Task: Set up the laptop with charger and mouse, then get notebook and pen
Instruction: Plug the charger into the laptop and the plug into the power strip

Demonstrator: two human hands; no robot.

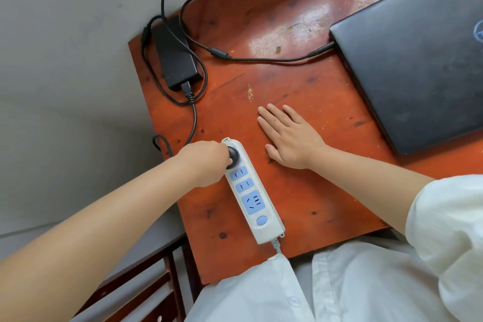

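Laptop (415,60), lid closed and dark grey, lies at the right of the orange-brown desk (300,204), running off the right edge of view; a round blue logo shows partly at that edge, its letters not readable. A thin cable (261,59) plugs into the lid's left side and runs left to the black charger brick (173,56), which sits at the desk's far-left corner with cord loops hanging past the edge. The left hand (202,162) curls its fingers around a black plug (233,157) seated in the top socket of a white power strip (252,196) with blue sockets, a blue button and no legible writing. The strip lies near the desk's left edge. The right hand (290,136) rests flat, fingers straight and spread, on bare wood between strip and laptop.
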